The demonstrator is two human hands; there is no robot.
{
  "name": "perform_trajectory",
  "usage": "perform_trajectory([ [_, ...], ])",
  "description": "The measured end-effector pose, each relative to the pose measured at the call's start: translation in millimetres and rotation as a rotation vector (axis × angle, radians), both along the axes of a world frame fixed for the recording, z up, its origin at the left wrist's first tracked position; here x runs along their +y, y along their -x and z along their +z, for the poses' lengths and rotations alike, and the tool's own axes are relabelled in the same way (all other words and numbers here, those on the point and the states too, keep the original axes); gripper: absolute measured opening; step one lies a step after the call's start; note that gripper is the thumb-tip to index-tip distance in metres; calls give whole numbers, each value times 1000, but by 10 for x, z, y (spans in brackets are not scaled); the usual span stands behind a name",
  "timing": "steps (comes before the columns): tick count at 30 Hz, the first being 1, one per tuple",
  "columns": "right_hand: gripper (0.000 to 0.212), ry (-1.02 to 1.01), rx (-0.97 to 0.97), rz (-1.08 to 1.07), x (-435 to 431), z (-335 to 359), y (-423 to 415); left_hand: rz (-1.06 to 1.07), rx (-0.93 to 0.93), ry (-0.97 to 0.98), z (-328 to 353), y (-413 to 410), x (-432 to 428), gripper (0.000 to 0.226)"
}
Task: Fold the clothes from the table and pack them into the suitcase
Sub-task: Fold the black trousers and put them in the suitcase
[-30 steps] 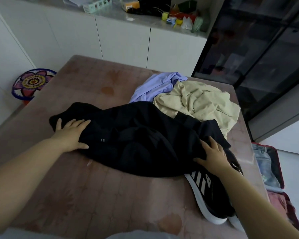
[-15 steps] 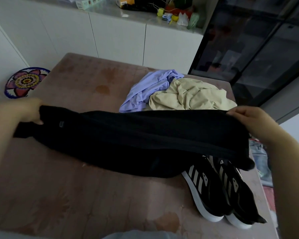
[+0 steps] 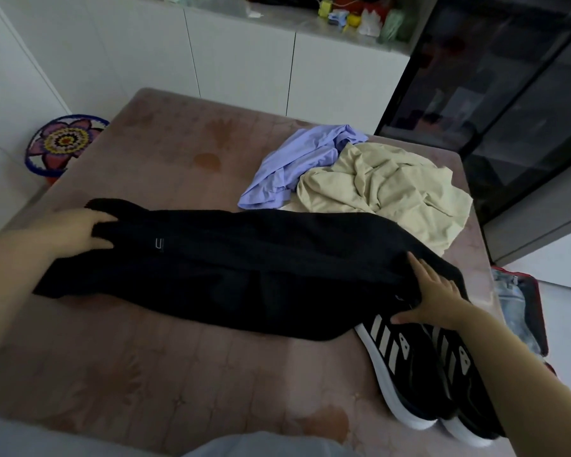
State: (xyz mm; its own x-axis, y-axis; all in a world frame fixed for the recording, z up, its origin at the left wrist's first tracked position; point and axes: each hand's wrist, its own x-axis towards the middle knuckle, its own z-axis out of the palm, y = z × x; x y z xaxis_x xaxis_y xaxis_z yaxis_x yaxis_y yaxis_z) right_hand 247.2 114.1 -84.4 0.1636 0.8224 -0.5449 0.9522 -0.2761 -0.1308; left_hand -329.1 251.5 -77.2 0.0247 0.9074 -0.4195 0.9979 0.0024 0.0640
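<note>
Folding step: black garment (image 3: 261, 265) lies lengthwise mid-frame on table (image 3: 178, 374). The left hand (image 3: 70, 232) clutches its left end; the right hand (image 3: 435, 298) presses the right end, fingers straight. Next, likely: bring the ends together.

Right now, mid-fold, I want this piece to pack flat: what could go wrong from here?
1. The black garment has its right end, under the right hand, draped over the black sneakers. Folding there may leave a lump or drag a shoe.
2. Its far edge lies against the beige garment, which could get caught in the fold.
3. The sneakers sit near the table edge, so a tug might push them off.
</note>
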Motion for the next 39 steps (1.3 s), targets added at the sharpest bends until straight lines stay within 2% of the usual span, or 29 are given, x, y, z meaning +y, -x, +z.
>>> perform_trajectory([
  [2,126,-100,28,-68,-50,-111,42,-70,-64,12,-62,-20,-149,103],
  [3,119,-126,50,-87,-42,-149,72,-113,-58,10,-96,-95,-237,110],
  [6,93,-142,-6,-10,22,-235,230,-235,13,-44,-177,-545,-499,105],
  [8,71,-328,14,-20,60,-253,349,-326,2,-100,-272,-932,-641,106],
  [10,56,-560,126,-106,83,-136,465,-398,-53,-144,-354,-1345,-780,113],
  [12,52,-697,215,-148,118,84,560,-466,-145,-169,-359,-1798,-912,118],
  [14,52,-776,246,-86,156,328,679,-521,-256,-181,-273,-2265,-1020,123],
  [17,47,-804,352,31,227,648,884,-459,-495,-226,-78,-2873,-1079,133],
  [19,46,-760,421,74,277,843,984,-348,-617,-276,48,-3102,-1035,121],
  [22,28,-753,466,-1,339,1075,949,-253,-832,-307,237,-3080,-852,63],
  [24,22,-699,488,-14,344,1120,836,-272,-926,-131,386,-2869,-716,41],
  [26,11,-538,546,13,301,1059,797,-343,-831,66,514,-2593,-578,38],
  [28,19,-487,497,-18,251,814,844,-307,-724,148,567,-2350,-467,32],
  [30,35,-671,305,-128,138,522,995,-126,-781,127,522,-2181,-440,19],
  [31,42,-750,279,-150,36,410,1120,-30,-822,102,462,-2128,-462,17],
  [32,55,-741,304,-130,-80,340,1270,32,-849,73,388,-2093,-498,17],
  [34,97,-570,361,-8,-277,172,1542,91,-863,54,242,-2070,-583,16],
  [35,110,-454,352,45,-353,98,1636,100,-866,54,195,-2066,-632,15],
  [37,115,-278,359,56,-432,-33,1755,93,-867,35,139,-2066,-698,15],
  [39,117,-196,532,-75,-425,-93,1837,63,-869,-6,118,-2076,-751,15],
])
